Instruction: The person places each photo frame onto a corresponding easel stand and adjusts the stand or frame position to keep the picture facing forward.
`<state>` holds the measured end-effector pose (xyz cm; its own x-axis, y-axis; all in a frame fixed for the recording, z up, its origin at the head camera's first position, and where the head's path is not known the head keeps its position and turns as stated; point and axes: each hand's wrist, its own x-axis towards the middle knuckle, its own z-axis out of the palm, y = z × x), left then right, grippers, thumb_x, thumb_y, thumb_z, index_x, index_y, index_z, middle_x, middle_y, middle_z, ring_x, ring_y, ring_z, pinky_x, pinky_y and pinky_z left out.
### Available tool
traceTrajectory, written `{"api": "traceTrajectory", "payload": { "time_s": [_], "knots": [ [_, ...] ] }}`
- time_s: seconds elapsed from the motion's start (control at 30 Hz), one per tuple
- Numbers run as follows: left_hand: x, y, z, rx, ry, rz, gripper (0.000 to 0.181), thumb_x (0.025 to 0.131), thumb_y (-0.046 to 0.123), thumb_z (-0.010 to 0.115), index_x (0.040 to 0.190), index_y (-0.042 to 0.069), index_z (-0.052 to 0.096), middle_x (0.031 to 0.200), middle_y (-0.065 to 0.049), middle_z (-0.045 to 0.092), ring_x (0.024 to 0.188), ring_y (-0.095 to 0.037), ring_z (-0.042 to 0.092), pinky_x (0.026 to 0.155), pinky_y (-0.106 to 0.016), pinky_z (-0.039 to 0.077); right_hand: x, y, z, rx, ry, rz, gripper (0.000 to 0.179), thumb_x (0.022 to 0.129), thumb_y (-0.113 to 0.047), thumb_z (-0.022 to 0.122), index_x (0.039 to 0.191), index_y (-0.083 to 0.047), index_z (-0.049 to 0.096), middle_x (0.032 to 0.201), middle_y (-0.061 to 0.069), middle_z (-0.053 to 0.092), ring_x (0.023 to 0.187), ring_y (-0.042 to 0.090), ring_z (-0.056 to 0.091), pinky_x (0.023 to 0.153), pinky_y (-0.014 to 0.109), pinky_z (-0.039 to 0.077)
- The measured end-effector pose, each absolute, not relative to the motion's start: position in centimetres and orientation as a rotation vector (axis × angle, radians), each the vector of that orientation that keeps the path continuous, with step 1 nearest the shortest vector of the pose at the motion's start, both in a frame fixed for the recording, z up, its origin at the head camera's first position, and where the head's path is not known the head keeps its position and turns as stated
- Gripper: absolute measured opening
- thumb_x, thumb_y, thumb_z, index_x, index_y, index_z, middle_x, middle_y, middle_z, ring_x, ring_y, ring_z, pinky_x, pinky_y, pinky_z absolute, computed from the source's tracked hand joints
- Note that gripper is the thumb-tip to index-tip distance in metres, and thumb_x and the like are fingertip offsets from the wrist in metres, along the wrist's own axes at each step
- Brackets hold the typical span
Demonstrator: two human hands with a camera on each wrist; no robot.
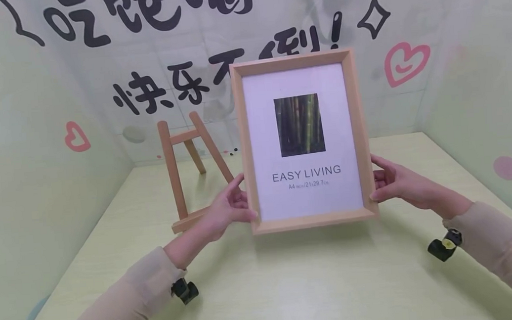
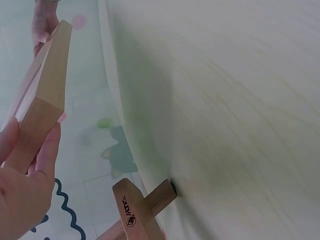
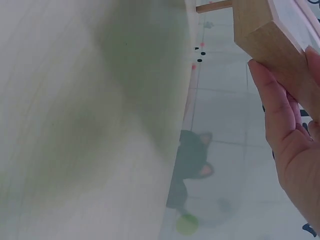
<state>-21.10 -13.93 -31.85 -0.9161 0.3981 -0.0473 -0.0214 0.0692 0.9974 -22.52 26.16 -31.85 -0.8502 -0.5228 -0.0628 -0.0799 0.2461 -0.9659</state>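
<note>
A light wooden picture frame (image 1: 311, 223) is held upright and slightly tilted above the table, its front facing the head camera. Behind its glazing lies a white sheet with a small bamboo picture and the words "EASY LIVING". My left hand (image 1: 224, 212) grips the lower left side, thumb at the front. On the opposite side my right hand (image 1: 402, 184) pinches the lower right edge, with fingers behind it. Both wrist views show thumb and fingers round the frame's wood (image 2: 42, 107). A small wooden easel (image 1: 174, 170) stands behind my left hand, partly hidden by it and the frame.
The pale wood-grain table (image 1: 309, 285) is closed in by a printed back wall (image 1: 176, 46) and side walls (image 1: 42, 160). In the left wrist view, the easel's ledge (image 2: 135, 210) shows a dark logo. Small cameras (image 1: 445, 246) hang under both wrists.
</note>
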Motion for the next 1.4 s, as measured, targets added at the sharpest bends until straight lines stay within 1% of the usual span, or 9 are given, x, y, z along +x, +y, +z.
{"api": "traceTrajectory", "payload": {
  "time_s": [0.23, 0.33, 0.47, 0.73, 0.87, 0.97, 1.17, 1.3, 1.4],
  "knots": [
    [-21.4, -14.3, -31.1, 0.433, 2.138, 1.925, 0.103, 0.067, -0.017, 0.067, 0.148, 0.016, 0.013, 0.101, -0.011, 0.056, 0.087, -0.016, 0.061, 0.079, -0.032, 0.054, -23.3, 25.3, -31.3, -0.610, 2.183, -1.647, 0.094, 0.080, 0.001, 0.064, 0.148, -0.016, 0.000, 0.117, 0.004, 0.052, 0.097, 0.014, 0.058, 0.082, 0.031, 0.053],
    [-21.5, -14.6, -30.9, 0.447, 2.189, 1.905, 0.103, 0.067, -0.016, 0.068, 0.148, 0.015, 0.011, 0.098, -0.008, 0.054, 0.086, -0.015, 0.060, 0.079, -0.026, 0.054, -23.7, 25.0, -31.1, -0.619, 2.198, -1.648, 0.095, 0.080, 0.001, 0.064, 0.148, -0.018, 0.001, 0.120, 0.005, 0.049, 0.099, 0.014, 0.057, 0.082, 0.031, 0.053],
    [-21.6, -14.9, -30.8, 0.478, 2.229, 1.897, 0.103, 0.068, -0.015, 0.068, 0.148, 0.014, 0.010, 0.096, -0.008, 0.052, 0.084, -0.014, 0.059, 0.078, -0.024, 0.053, -24.1, 24.6, -30.8, -0.630, 2.209, -1.660, 0.096, 0.080, 0.002, 0.065, 0.148, -0.019, 0.001, 0.122, 0.006, 0.047, 0.100, 0.013, 0.056, 0.083, 0.029, 0.052],
    [-21.5, -15.7, -30.3, 0.567, 2.259, 1.897, 0.100, 0.072, -0.015, 0.065, 0.148, 0.016, 0.009, 0.108, -0.019, 0.054, 0.086, -0.014, 0.060, 0.079, -0.024, 0.054, -24.1, 24.2, -30.6, -0.796, 2.220, -1.708, 0.094, 0.080, 0.007, 0.062, 0.149, -0.019, 0.004, 0.120, -0.001, 0.049, 0.100, 0.010, 0.055, 0.081, 0.026, 0.053],
    [-21.4, -16.2, -29.9, 0.543, 2.262, 1.907, 0.100, 0.073, -0.014, 0.065, 0.148, 0.017, 0.008, 0.110, -0.016, 0.054, 0.088, -0.011, 0.060, 0.078, -0.024, 0.054, -24.1, 23.8, -30.3, -0.878, 2.223, -1.725, 0.093, 0.080, 0.009, 0.061, 0.148, -0.021, 0.006, 0.119, -0.001, 0.049, 0.100, 0.010, 0.054, 0.080, 0.026, 0.054],
    [-21.4, -16.4, -29.8, 0.555, 2.230, 1.946, 0.100, 0.072, -0.016, 0.065, 0.148, 0.017, 0.010, 0.108, -0.010, 0.055, 0.088, -0.011, 0.060, 0.077, -0.024, 0.054, -24.2, 23.5, -30.1, -0.886, 2.241, -1.722, 0.093, 0.080, 0.008, 0.062, 0.148, -0.021, 0.006, 0.119, 0.000, 0.047, 0.101, 0.010, 0.053, 0.080, 0.025, 0.053],
    [-21.5, -16.7, -29.5, 0.569, 2.227, 1.981, 0.100, 0.069, -0.015, 0.068, 0.148, 0.019, 0.015, 0.113, -0.011, 0.050, 0.090, -0.013, 0.060, 0.077, -0.028, 0.055, -24.5, 23.1, -29.9, -0.917, 2.239, -1.745, 0.093, 0.078, 0.010, 0.062, 0.148, -0.021, 0.009, 0.115, 0.003, 0.047, 0.098, 0.012, 0.054, 0.078, 0.026, 0.054],
    [-21.6, -16.9, -29.5, 0.549, 2.296, 1.961, 0.101, 0.070, -0.014, 0.069, 0.148, 0.016, 0.013, 0.113, -0.012, 0.050, 0.090, -0.011, 0.059, 0.078, -0.026, 0.054, -24.8, 22.8, -29.8, -0.927, 2.226, -1.757, 0.093, 0.078, 0.011, 0.063, 0.148, -0.021, 0.011, 0.113, 0.003, 0.048, 0.097, 0.011, 0.055, 0.078, 0.026, 0.054],
    [-21.7, -17.2, -29.5, 0.532, 2.344, 1.946, 0.100, 0.070, -0.013, 0.070, 0.148, 0.018, 0.015, 0.111, -0.012, 0.051, 0.089, -0.011, 0.059, 0.079, -0.024, 0.053, -25.1, 22.5, -29.7, -0.923, 2.229, -1.748, 0.093, 0.078, 0.010, 0.064, 0.148, -0.022, 0.011, 0.114, 0.003, 0.048, 0.098, 0.012, 0.055, 0.078, 0.027, 0.054]
  ]
}}
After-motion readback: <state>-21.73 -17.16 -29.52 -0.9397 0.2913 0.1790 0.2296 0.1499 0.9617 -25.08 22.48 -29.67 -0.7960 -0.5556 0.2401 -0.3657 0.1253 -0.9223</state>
